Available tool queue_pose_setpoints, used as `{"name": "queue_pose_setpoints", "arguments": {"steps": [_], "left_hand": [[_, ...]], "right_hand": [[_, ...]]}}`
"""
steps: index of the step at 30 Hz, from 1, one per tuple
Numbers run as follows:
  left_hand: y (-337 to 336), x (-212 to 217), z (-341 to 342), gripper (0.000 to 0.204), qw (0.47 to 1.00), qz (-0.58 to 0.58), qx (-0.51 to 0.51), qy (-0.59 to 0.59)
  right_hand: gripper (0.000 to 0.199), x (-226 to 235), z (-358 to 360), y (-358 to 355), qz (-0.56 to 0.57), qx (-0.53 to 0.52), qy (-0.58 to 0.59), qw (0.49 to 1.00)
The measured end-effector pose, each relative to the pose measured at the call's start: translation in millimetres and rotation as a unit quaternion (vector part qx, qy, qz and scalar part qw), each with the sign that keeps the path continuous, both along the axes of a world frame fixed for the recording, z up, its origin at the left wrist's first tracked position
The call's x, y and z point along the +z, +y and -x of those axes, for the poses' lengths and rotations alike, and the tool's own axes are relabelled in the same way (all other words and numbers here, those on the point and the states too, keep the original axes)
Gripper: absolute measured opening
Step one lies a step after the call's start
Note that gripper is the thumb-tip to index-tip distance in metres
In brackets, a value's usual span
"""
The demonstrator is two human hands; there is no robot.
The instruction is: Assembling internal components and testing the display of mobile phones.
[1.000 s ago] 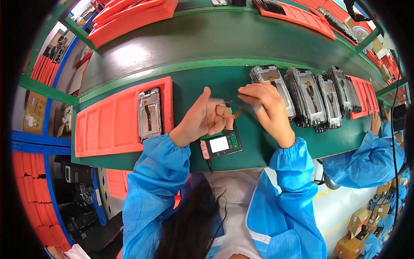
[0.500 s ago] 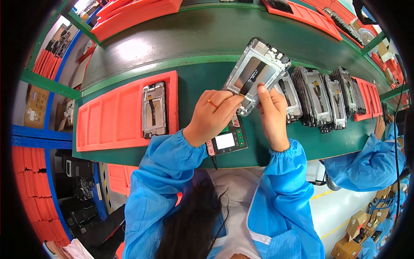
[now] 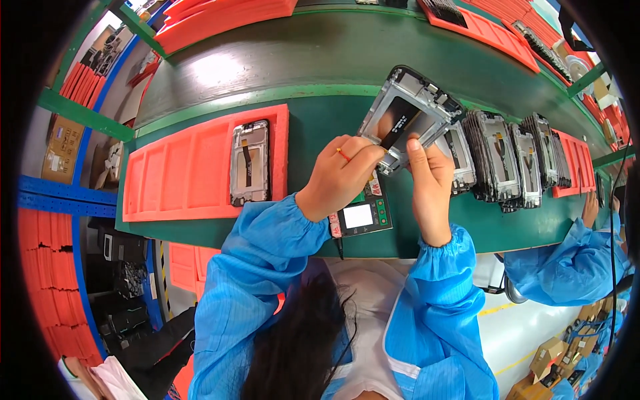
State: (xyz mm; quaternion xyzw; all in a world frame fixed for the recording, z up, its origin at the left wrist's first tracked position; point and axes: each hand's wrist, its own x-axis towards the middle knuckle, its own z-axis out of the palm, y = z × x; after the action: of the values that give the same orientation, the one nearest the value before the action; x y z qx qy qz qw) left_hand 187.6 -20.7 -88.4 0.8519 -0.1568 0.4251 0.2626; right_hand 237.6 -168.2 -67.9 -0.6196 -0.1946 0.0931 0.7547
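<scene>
Both hands hold a phone screen assembly (image 3: 423, 120) with a silver and black frame, raised and tilted above the bench. A black ribbon cable (image 3: 400, 125) runs down its back. At the lower end of that cable, the fingers of my left hand (image 3: 341, 172), with a ring on one finger, are pinched together. My right hand (image 3: 431, 183) grips the assembly's lower right edge, thumb on top. Just below the hands lies a small tester (image 3: 359, 215) with a lit white screen and green buttons, partly covered by my left hand.
To the left, a red foam tray (image 3: 180, 170) bears another screen assembly (image 3: 251, 163). Several stacked assemblies (image 3: 493, 157) stand on the right, beside another red tray (image 3: 575, 160). A co-worker's blue sleeve (image 3: 557, 267) reaches in at far right. A shelf (image 3: 300, 57) spans the back.
The held assembly leans flatter, its lower end drawn in closer to my fingers. The whole view has shifted slightly. Both hands keep their hold.
</scene>
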Motion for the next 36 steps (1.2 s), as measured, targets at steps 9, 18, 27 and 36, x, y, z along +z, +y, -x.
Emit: {"name": "queue_pose_setpoints", "arguments": {"steps": [9,18,27,36], "left_hand": [[11.1,2.5,5.4,0.025,0.999,0.016,-0.032,-0.019],[11.6,63.6,74.5,0.023,0.571,0.688,-0.282,0.347],[134.5,73.2,142.6,0.048,0.800,0.540,-0.056,0.255],[261.3,6.3,143.0,0.048,0.776,0.518,0.089,0.347]], "right_hand": [[0.026,-6.9,-0.5,-6.2,0.084,-0.104,-0.118,0.984],[0.021,15.7,15.6,-18.8,0.151,-0.045,-0.673,0.723],[0.038,23.9,38.0,-24.5,0.247,-0.034,-0.542,0.802],[0.044,-16.7,23.3,-95.3,0.449,-0.181,-0.384,0.787]]}}
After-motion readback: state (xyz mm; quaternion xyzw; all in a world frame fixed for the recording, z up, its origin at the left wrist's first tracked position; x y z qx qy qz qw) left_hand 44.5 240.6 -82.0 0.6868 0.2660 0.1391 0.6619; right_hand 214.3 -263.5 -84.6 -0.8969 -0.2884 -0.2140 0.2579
